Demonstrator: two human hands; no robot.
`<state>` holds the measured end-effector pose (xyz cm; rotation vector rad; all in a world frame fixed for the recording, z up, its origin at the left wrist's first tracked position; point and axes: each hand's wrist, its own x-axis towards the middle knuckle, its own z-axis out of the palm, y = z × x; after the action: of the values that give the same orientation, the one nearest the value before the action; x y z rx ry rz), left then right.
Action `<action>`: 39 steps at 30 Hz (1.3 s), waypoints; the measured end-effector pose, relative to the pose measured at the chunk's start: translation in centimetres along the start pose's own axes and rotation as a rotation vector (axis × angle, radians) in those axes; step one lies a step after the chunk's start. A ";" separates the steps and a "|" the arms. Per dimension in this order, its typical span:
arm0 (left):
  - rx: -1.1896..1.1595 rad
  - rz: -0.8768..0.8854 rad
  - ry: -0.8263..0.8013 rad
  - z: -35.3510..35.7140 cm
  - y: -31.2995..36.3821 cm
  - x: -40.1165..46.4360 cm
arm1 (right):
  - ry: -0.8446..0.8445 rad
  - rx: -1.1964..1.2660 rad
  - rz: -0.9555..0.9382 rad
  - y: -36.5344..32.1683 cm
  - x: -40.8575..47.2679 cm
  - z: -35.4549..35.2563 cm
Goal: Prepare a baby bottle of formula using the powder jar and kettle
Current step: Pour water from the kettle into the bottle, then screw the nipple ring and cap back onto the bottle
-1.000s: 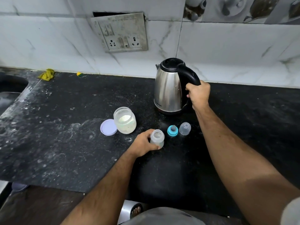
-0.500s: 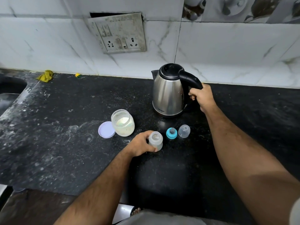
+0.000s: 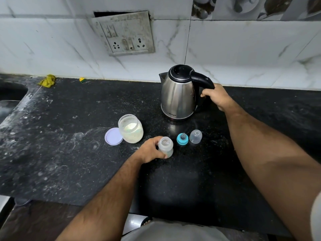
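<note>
A steel kettle (image 3: 178, 94) with a black lid and handle stands upright on the black counter (image 3: 69, 145), near the wall. My right hand (image 3: 218, 97) is wrapped around the lower part of its handle. My left hand (image 3: 151, 150) holds the small open baby bottle (image 3: 166, 146), which stands on the counter in front of the kettle. The open powder jar (image 3: 131, 128), part full of pale powder, stands left of the bottle. Its lilac lid (image 3: 113, 139) lies flat beside it. The teal nipple ring (image 3: 182, 139) and clear cap (image 3: 195, 136) sit right of the bottle.
A switch and socket plate (image 3: 125, 33) hangs on the tiled wall above the kettle. A yellow cloth (image 3: 47, 80) and a small yellow scrap (image 3: 82, 79) lie at the counter's back left. A sink (image 3: 8, 94) borders the left edge. White powder dusts the counter's left half.
The kettle shows a little lower and more upright than a second ago, with my right hand lower on its handle. My left hand and the bottle have stayed put.
</note>
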<state>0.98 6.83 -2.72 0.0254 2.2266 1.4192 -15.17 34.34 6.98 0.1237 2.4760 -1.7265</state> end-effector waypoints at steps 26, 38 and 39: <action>-0.048 0.020 0.095 0.8 -0.2 -0.9 | -0.090 -0.740 -0.063 6.2 -13.9 10.1; -0.023 0.035 0.068 0.7 -0.5 -1.7 | 0.022 -0.764 0.003 4.2 -15.8 10.1; -0.021 0.037 0.067 0.7 -0.5 -1.8 | 0.037 -0.749 0.001 3.7 -16.2 9.9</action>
<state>3.00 6.66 -2.63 0.0129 2.2759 1.4834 1.87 26.38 2.52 0.0806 2.9454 -0.6997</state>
